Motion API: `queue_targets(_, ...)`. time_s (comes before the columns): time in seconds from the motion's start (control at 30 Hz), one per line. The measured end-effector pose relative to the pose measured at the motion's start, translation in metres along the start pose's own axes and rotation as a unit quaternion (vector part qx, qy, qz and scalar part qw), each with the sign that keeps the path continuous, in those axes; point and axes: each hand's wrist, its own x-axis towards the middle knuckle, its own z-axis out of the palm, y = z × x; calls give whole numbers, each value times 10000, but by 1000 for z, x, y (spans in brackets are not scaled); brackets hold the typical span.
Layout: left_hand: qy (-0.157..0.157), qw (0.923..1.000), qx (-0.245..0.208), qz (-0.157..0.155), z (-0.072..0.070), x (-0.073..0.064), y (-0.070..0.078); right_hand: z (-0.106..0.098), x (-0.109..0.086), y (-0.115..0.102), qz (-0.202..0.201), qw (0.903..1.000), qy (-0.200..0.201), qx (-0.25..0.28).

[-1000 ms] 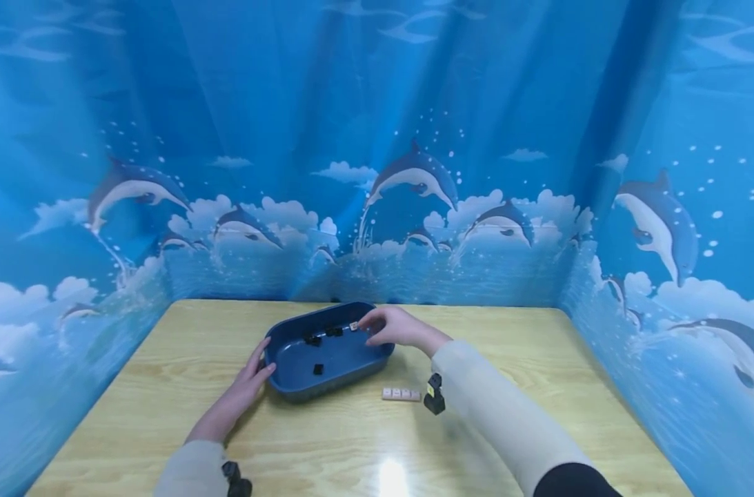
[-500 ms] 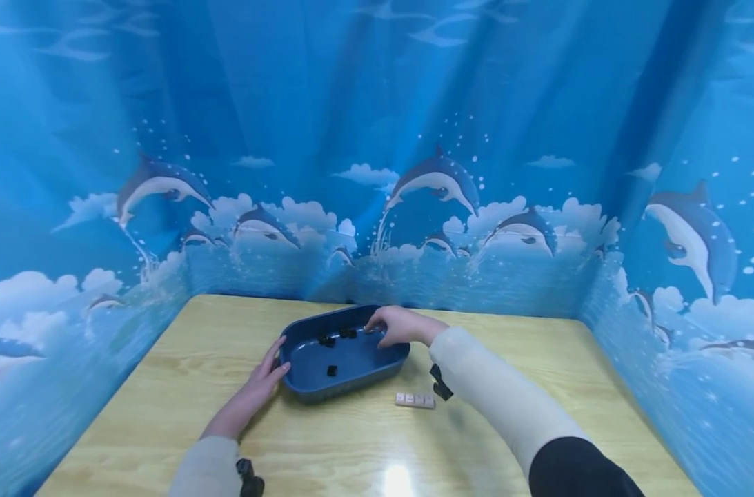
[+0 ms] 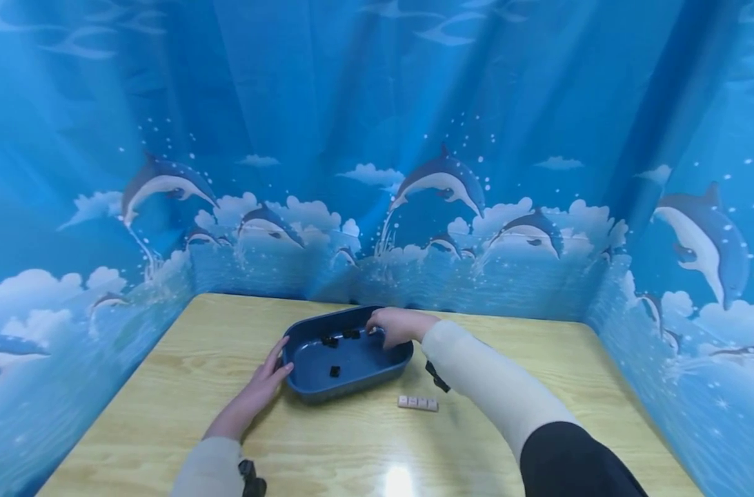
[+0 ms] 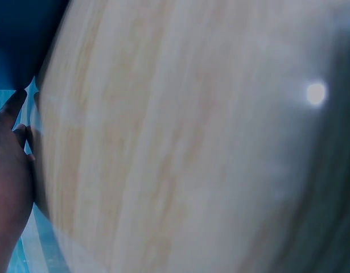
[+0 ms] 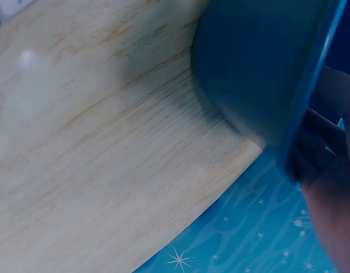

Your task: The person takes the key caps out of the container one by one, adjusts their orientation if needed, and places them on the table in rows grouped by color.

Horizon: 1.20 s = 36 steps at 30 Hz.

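Observation:
A dark blue oblong basin [image 3: 352,392] stands toward the back of the table with several small black pieces [image 3: 334,371] inside. My left hand [image 3: 260,386] rests against its left end, fingers extended along the rim and thumb at the front side. My right hand [image 3: 401,326] reaches over the right end, its bent fingertips down inside near the back wall. I cannot tell whether it holds a piece, as the fingertips cover that spot. In the right wrist view, the basin's outer wall [image 5: 248,68] partly hides the fingers [image 5: 317,136]. A row of small pale square tiles [image 3: 417,402] lies in front.
The light wood-grain table [image 3: 327,449] ends at a blue curtain [image 3: 277,138] printed with dolphins behind and at both sides. A black wrist device [image 3: 437,377] sits under the right sleeve, another [image 3: 251,478] by the left sleeve.
The view has shifted, so everything sits farther right. A small white piece seen by my right fingertips earlier is now covered by them. My left hand keeps its place on the basin.

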Motion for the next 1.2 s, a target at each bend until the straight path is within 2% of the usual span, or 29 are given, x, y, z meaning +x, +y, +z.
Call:
queue_targets(0.27, 23, 10000, -11, 32, 0, 0, 0, 0, 11, 2, -12, 9998, -159, -128)
queue_targets(0.5, 46, 10000, 11, -59, 1, 0, -1, 1, 12, 1, 8, 9998, -201, -4)
queue_targets(0.7, 8, 10000, 12, -71, 1, 0, 0, 4, 9, -2, -156, 9995, -275, 40)
queue_targets(0.93, -10, 10000, 13, 15, -1, 0, -2, 8, 4, -8, -540, 9969, -410, -399)
queue_targets(1.2, -4, 9998, 116, 177, 1, 0, -2, 14, 0, -11, -430, 9963, -378, -642)
